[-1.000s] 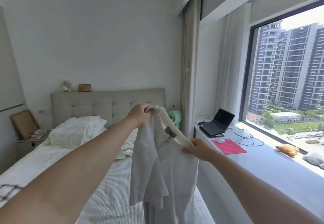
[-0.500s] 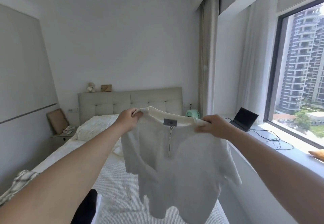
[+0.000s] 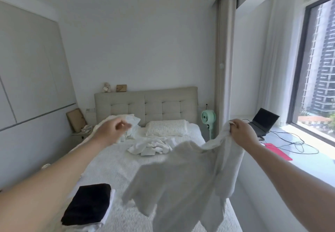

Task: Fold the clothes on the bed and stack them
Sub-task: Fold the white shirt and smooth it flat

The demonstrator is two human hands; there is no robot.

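Released by the left hand, white top hangs pinched in right hand.

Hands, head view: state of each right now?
Left hand: fingers loosely curled, holding nothing.
Right hand: grips the white top, which hangs above the bed.

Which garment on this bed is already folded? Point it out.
The black garment, lying flat on the small stack at the bed's near left corner. The white clothes mid-bed lie crumpled, and the white top hangs from the right hand.
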